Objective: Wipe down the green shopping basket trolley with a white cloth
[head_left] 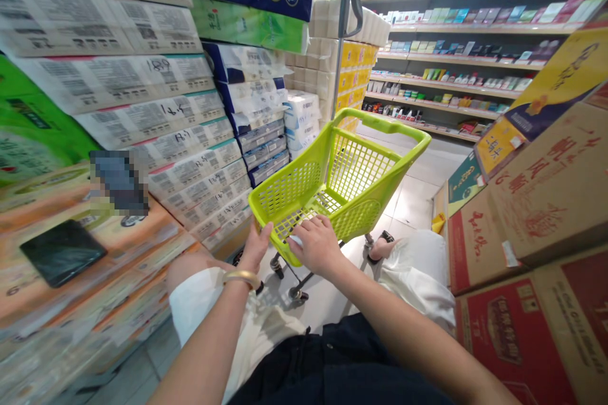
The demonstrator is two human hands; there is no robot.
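Observation:
A lime-green shopping cart (365, 133) with a latticed plastic basket stands between my knees, its handle at the far end. My left hand (256, 247) grips the basket's near left corner, thumb on the outside near the rim; its other fingers are partly hidden. Over the near edge of the basket lies my right hand (319, 245), fingers bent and pressed down. A bit of white tissue (295, 240) pokes out beneath it, mostly covered by the palm. The basket holds nothing that I can see.
Stacked white paper packs (161, 76) rise on the left. A dark phone (63, 253) lies on orange packs (156, 228), beside a pixelated patch. Cardboard cartons (546, 183) line the right. Behind a glass door with a grey handle (354, 9) are stocked shelves (456, 31).

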